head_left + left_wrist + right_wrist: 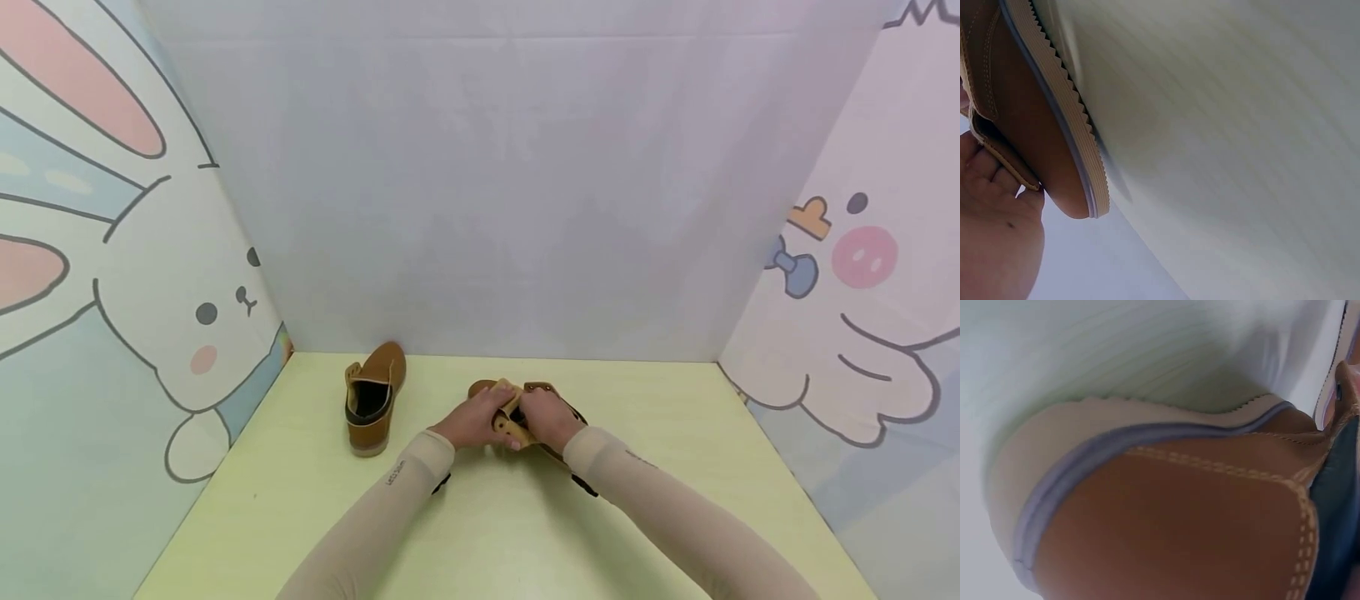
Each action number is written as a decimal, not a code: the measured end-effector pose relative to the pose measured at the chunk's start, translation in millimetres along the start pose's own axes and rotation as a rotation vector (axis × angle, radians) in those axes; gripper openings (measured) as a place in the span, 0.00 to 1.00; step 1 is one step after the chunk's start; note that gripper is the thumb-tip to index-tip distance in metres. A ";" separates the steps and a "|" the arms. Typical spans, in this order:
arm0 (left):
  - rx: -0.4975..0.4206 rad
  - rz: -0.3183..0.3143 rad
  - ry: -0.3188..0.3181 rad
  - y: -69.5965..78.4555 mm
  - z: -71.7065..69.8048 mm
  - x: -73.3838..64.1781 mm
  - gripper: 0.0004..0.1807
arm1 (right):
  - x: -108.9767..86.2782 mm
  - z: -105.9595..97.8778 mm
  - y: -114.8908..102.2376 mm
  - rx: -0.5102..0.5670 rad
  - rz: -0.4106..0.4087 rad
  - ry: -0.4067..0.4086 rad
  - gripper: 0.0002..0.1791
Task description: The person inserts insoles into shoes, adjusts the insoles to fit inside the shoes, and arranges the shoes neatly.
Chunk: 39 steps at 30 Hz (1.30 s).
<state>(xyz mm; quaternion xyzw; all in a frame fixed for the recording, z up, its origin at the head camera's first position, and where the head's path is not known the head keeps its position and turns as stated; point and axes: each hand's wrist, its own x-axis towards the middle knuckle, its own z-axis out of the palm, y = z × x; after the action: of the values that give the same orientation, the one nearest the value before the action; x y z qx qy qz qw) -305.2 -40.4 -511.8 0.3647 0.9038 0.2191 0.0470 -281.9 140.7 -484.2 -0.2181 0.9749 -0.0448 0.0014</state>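
A brown leather shoe (479, 387) lies at the middle of the table, its toe toward the far left. My left hand (474, 419) grips the tan tongue (519, 432) near the opening. In the left wrist view, the fingers of the left hand (999, 212) curl round the flap beside the toe (1063, 181). My right hand (552, 419) is bent over the opening and holds its edge; the fingertips are hidden. The right wrist view is filled by the stitched heel (1172, 531) and dark lining (1335, 506).
A matching brown shoe (369, 435) stands upright on the left, toe toward the back wall (480, 200). Printed cartoon panels close off both sides of the pale yellow table (675, 500).
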 end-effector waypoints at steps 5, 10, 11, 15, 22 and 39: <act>0.005 -0.007 -0.001 -3.4 1.8 0.2 0.58 | -4.0 -5.1 1.4 -0.029 -0.041 -0.041 0.09; -0.001 -0.007 -0.011 -3.4 0.1 -1.4 0.58 | -13.7 -13.2 9.9 0.040 -0.114 -0.064 0.18; 0.001 -0.006 -0.016 -3.4 -0.7 -1.6 0.58 | -15.8 -15.4 11.8 0.051 -0.134 -0.067 0.20; 0.000 -0.010 -0.017 -3.5 -3.6 -2.0 0.58 | -24.5 -23.9 18.1 0.067 -0.213 -0.057 0.20; 0.000 -0.015 -0.017 -6.6 0.8 -0.4 0.59 | -31.2 -23.9 25.7 0.142 -0.222 -0.118 0.14; 0.006 -0.020 -0.017 -4.8 3.5 -1.2 0.58 | -45.6 -38.3 24.8 0.053 -0.116 -0.299 0.16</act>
<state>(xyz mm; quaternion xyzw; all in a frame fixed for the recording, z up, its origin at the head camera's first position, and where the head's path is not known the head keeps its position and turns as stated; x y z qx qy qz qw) -306.5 -43.1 -517.1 0.3578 0.9075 0.2129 0.0557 -252.0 185.8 -449.0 -0.2779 0.9481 -0.0377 0.1497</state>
